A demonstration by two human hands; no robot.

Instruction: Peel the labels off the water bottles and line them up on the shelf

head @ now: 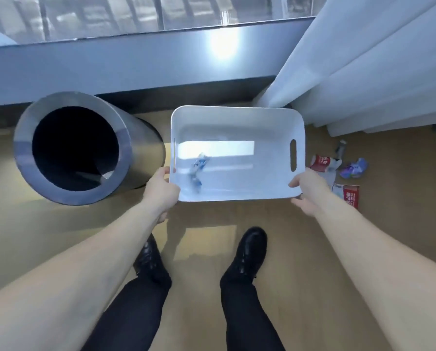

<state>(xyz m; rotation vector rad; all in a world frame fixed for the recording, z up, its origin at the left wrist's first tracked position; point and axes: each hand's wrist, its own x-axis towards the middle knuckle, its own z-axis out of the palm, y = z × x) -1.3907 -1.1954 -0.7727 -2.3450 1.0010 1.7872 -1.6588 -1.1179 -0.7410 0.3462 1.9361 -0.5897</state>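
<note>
I hold a white plastic bin in the air above the floor, with slot handles in its short sides. My left hand grips its near left corner. My right hand grips its near right corner. One crumpled blue and white label lies inside the bin near its left wall. Several peeled labels lie on the floor to the right: a red one, another red one and a crumpled purple one. No water bottle is in view.
A tall grey round trash can with a dark opening stands left of the bin. A grey window ledge runs across the back. A white curtain hangs at the right. My two black shoes stand on the wooden floor.
</note>
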